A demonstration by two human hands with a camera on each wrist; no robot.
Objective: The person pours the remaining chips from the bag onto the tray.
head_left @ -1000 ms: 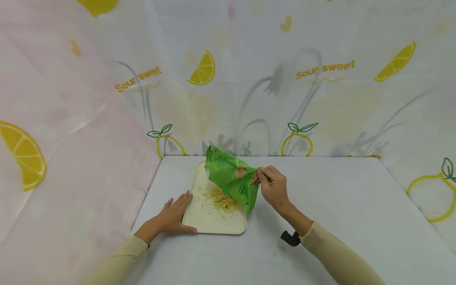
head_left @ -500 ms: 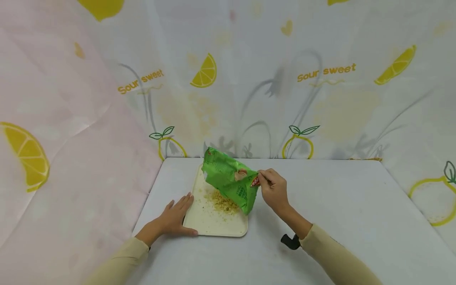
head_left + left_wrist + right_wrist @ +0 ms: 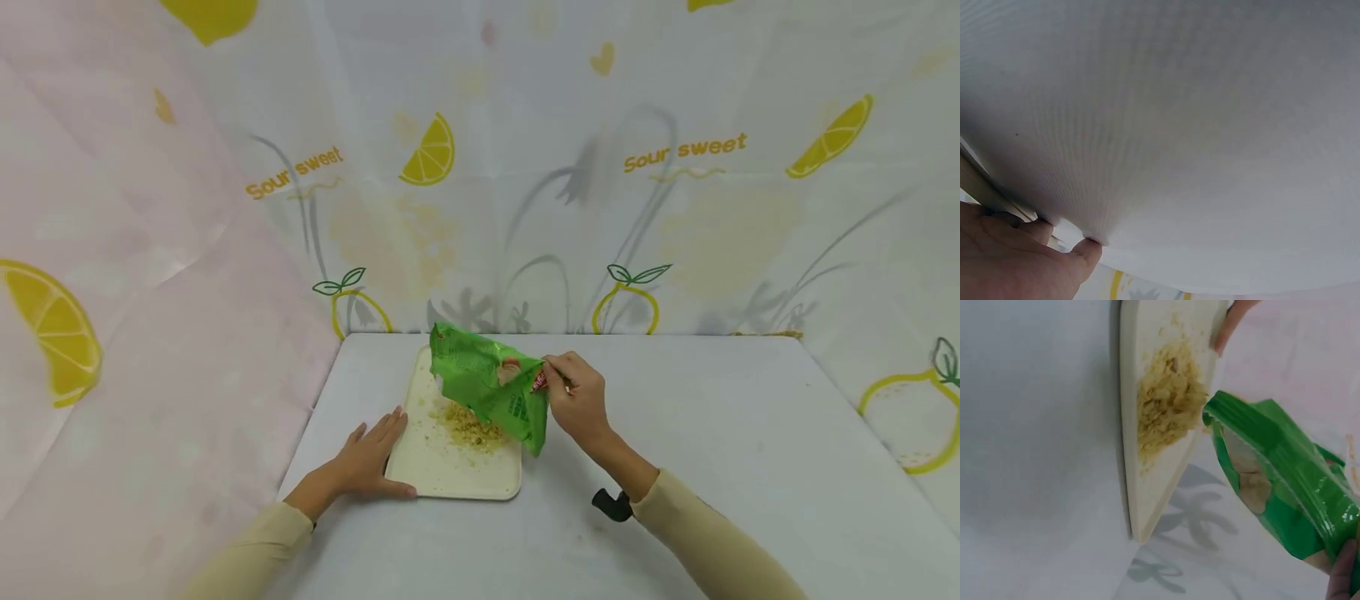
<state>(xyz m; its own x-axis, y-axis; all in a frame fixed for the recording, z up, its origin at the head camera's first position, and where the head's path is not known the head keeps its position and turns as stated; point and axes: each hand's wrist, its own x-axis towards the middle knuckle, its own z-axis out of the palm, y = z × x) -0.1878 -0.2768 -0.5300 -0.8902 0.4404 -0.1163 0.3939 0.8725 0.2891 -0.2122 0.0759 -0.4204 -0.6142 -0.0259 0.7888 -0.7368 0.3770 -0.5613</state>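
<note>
My right hand pinches one corner of a green snack bag, holding it tilted above a cream rectangular tray. On the tray lies a heap of yellowish crumbs, partly covered by the bag in the head view. The right wrist view shows the bag's mouth, pale inside, hanging close over the crumbs. My left hand rests at the tray's left edge, fingers straight along the side and thumb at the front corner. In the left wrist view that hand has its fingertips down on the white tabletop.
The white table reaches to a back cloth printed with lemons and plants. A pinkish cloth hangs on the left. A black strap piece juts out by the right sleeve.
The bag's far upper corner has dipped slightly and its lower corner has swung a little right. The right hand keeps its pinch; the left hand stays at the tray's edge.
</note>
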